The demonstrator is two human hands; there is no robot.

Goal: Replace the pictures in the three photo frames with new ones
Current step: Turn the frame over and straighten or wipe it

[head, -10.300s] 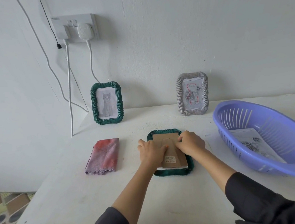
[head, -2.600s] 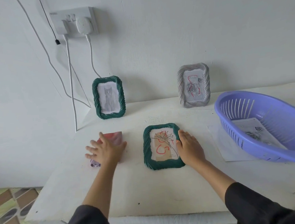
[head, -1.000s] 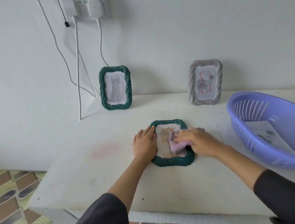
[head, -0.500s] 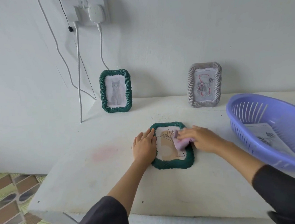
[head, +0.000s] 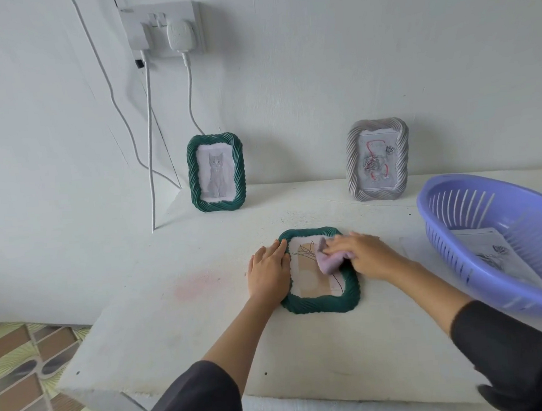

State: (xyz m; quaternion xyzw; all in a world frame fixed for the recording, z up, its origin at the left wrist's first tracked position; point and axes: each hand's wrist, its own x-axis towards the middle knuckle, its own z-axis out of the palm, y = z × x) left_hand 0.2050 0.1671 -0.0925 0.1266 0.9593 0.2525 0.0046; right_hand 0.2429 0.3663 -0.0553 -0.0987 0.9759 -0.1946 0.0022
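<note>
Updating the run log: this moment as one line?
right hand: holds cloth on front of flat green frame | left hand: rests on its left edge | cat frame, grey frame: upright by wall

The near frame (head: 319,305) lies flat in the middle of the surface (head: 176,336), my left hand (head: 268,270) on its left edge, my right hand (head: 364,254) holding a cloth (head: 327,264) on it. Behind, a left frame (head: 217,172) and a right frame (head: 377,159) stand at the wall (head: 317,72). To the right sits a basket (head: 455,210) holding a sheet (head: 490,246).

Your location: a home. Evidence: wall socket (head: 161,29) with chargers, patterned floor tiles (head: 15,355), cat-picture frame (head: 217,172), plastic basket (head: 458,210).
</note>
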